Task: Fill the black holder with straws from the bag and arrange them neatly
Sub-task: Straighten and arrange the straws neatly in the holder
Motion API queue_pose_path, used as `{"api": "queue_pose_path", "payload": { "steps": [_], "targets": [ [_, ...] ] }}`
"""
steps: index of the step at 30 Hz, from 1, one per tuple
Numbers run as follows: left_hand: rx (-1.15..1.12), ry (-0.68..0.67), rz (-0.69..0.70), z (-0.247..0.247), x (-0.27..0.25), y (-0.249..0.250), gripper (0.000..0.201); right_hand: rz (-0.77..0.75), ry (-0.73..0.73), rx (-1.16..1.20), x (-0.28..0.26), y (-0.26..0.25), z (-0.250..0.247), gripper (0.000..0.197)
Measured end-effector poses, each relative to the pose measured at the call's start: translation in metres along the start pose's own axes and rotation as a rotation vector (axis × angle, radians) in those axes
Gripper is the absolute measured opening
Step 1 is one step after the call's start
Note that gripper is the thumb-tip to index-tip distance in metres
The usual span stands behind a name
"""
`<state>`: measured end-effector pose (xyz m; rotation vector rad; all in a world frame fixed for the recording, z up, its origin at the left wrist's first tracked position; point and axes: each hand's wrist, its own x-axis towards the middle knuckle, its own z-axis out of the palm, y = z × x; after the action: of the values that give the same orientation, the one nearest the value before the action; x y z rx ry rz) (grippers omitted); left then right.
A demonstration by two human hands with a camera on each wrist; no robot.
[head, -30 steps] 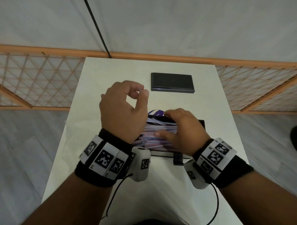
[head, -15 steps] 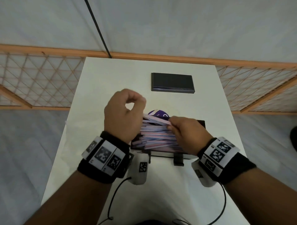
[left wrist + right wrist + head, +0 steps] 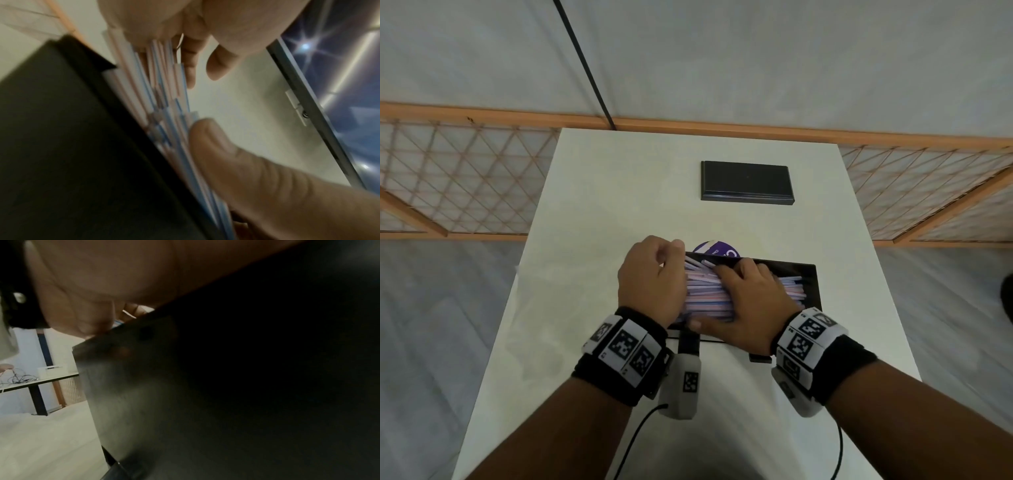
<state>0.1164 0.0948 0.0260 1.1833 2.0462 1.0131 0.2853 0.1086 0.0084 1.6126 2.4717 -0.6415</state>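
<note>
The black holder [image 3: 810, 284] stands near the table's front, heaped with paper-wrapped pink and blue straws [image 3: 705, 298] lying crosswise. My left hand [image 3: 671, 265] is at the pile's left end, fingers curled over the straw ends. In the left wrist view the thumb [image 3: 226, 155] and fingers [image 3: 191, 68] close on the ends of the straws [image 3: 164, 100] beside the holder wall [image 3: 61, 146]. My right hand [image 3: 732, 291] lies flat on top of the pile with its thumb on the near side. The right wrist view shows only the palm and the dark holder wall [image 3: 144, 386].
The purple-labelled bag [image 3: 717, 251] peeks out just behind the holder. A flat black lid [image 3: 746, 181] lies farther back on the white table [image 3: 602, 205]. A wooden lattice fence [image 3: 465, 178] stands behind the table. Cables [image 3: 633, 442] hang from both wrists.
My left hand dropped from above the pile to its left end. My right hand went from pinching the upper straws to lying flat across the heap.
</note>
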Motion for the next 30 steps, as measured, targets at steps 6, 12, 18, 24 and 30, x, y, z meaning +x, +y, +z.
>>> {"api": "queue_pose_path", "payload": {
  "steps": [6, 12, 18, 24, 30],
  "targets": [
    [-0.125, 0.123, -0.091, 0.005, -0.001, -0.007, 0.012, -0.012, 0.046, 0.012, 0.004, -0.006, 0.009, 0.095],
    [-0.139, 0.167, -0.046, 0.004, -0.005, -0.003, 0.020, -0.081, 0.210, 0.010, 0.004, -0.013, 0.010, 0.082],
    [-0.128, 0.027, -0.032, 0.002, -0.001, -0.007, 0.019, -0.031, 0.079, 0.053, -0.001, -0.005, 0.009, 0.102],
    [0.253, 0.011, 0.305, -0.013, -0.002, 0.010, 0.030, -0.038, -0.026, 0.074, -0.011, 0.001, 0.008, 0.094],
    [0.725, -0.285, 0.130, -0.004, 0.002, 0.033, 0.021, -0.046, -0.013, 0.095, -0.011, 0.001, 0.008, 0.092]
  ]
}}
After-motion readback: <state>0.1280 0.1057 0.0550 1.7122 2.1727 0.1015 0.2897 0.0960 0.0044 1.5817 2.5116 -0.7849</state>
